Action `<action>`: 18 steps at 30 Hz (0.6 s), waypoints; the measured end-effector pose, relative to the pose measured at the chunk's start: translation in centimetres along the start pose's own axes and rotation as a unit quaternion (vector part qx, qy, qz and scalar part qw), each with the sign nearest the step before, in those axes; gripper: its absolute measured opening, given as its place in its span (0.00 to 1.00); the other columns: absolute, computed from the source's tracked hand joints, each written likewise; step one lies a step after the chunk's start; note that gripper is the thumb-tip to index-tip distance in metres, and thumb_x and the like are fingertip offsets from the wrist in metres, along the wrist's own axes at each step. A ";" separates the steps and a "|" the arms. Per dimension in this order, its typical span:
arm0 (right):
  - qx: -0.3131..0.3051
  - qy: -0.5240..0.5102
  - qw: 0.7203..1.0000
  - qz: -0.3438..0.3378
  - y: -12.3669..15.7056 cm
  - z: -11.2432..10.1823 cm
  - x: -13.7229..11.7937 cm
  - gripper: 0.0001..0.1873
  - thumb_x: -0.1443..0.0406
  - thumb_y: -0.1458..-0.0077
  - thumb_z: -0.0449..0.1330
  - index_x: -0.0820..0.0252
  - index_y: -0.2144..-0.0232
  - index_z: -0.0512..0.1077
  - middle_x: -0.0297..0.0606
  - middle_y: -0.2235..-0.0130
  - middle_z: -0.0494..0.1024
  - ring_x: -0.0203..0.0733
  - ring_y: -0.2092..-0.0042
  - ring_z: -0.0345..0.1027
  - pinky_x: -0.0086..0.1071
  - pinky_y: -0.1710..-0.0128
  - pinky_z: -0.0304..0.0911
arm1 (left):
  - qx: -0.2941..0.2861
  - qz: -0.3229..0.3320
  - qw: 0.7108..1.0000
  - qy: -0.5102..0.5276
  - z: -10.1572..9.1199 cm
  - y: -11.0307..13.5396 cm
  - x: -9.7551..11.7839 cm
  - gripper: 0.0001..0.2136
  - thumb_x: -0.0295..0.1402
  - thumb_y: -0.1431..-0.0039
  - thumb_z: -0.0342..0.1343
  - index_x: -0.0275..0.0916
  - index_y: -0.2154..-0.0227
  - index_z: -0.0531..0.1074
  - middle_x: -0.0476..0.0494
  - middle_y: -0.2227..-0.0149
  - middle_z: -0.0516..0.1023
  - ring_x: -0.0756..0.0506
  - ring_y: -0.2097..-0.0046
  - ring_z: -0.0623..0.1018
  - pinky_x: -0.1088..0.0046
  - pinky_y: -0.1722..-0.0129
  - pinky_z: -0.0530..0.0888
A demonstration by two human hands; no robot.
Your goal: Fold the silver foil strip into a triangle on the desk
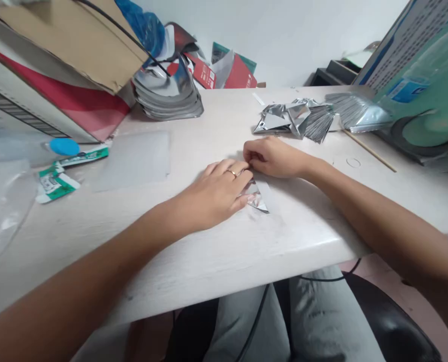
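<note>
A small folded piece of silver foil (pixel 255 195) lies on the white table, with a pale strip along its right side. My left hand (pixel 224 188), with a ring on one finger, lies over the foil; its thumb presses on the lower part and its fingers cover the upper part. My right hand (pixel 272 157) is closed, its curled fingers meeting my left fingertips at the foil's upper end. Its own fingertips are hidden. Just beyond it lies a pile of silver foil pieces (pixel 299 118), some folded into fans.
A stack of curved silver sheets (pixel 169 95) stands at the back left beside a cardboard box (pixel 77 40). Translucent sheets (pixel 137 161) and a green-white packet (pixel 58 186) lie left. On the right are a thin stick (pixel 372 151) and a large plastic bottle (pixel 416 75).
</note>
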State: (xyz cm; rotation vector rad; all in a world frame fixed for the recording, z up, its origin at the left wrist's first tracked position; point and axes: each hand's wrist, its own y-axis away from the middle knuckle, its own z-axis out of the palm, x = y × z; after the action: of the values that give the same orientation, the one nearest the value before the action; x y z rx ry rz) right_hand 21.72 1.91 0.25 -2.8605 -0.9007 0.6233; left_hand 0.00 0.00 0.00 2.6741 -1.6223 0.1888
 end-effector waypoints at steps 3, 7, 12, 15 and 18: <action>-0.009 0.022 1.000 0.003 0.1 0.0 -0.4 0.06 0.72 0.48 0.51 0.61 0.68 0.66 0.37 0.69 0.72 0.36 0.68 0.60 0.31 0.67 0.51 | 0.007 0.003 1.000 -0.001 0.0 0.1 -0.1 0.17 0.43 0.30 0.46 0.38 0.46 0.64 0.38 0.41 0.65 0.36 0.41 0.63 0.55 0.45 0.64; -0.028 0.036 0.999 0.015 0.2 0.0 -0.8 0.06 0.72 0.47 0.50 0.60 0.67 0.64 0.38 0.67 0.72 0.38 0.66 0.60 0.32 0.66 0.51 | 0.003 -0.001 1.000 0.001 -0.1 0.1 0.0 0.17 0.42 0.30 0.46 0.38 0.46 0.64 0.38 0.42 0.66 0.36 0.41 0.63 0.55 0.44 0.63; -0.038 0.050 0.998 0.019 0.2 -0.1 -1.0 0.05 0.71 0.46 0.49 0.60 0.67 0.63 0.39 0.66 0.71 0.38 0.66 0.59 0.33 0.65 0.51 | 0.003 -0.001 1.000 -0.005 -0.1 0.1 0.1 0.17 0.42 0.31 0.46 0.37 0.46 0.65 0.37 0.40 0.64 0.36 0.39 0.62 0.55 0.42 0.62; -0.044 0.048 0.998 0.024 0.2 -0.1 -1.0 0.05 0.71 0.46 0.49 0.60 0.66 0.63 0.39 0.66 0.72 0.39 0.65 0.60 0.33 0.65 0.51 | 0.005 0.000 1.000 -0.008 0.0 0.1 0.1 0.17 0.42 0.31 0.46 0.37 0.46 0.65 0.37 0.40 0.64 0.36 0.38 0.61 0.55 0.42 0.62; -0.046 0.049 0.997 0.028 0.2 -0.2 -1.1 0.05 0.71 0.46 0.50 0.59 0.66 0.63 0.38 0.66 0.72 0.39 0.65 0.61 0.33 0.64 0.52 | 0.003 0.002 1.000 -0.011 0.0 0.2 0.2 0.17 0.41 0.30 0.46 0.37 0.46 0.65 0.37 0.41 0.65 0.36 0.39 0.62 0.55 0.42 0.63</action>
State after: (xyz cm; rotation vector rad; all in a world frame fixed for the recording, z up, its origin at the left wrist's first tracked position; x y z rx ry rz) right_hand 21.08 1.10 0.75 -2.9779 -0.8601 0.4538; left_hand -0.06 -0.27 -0.03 2.6876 -1.6345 0.1662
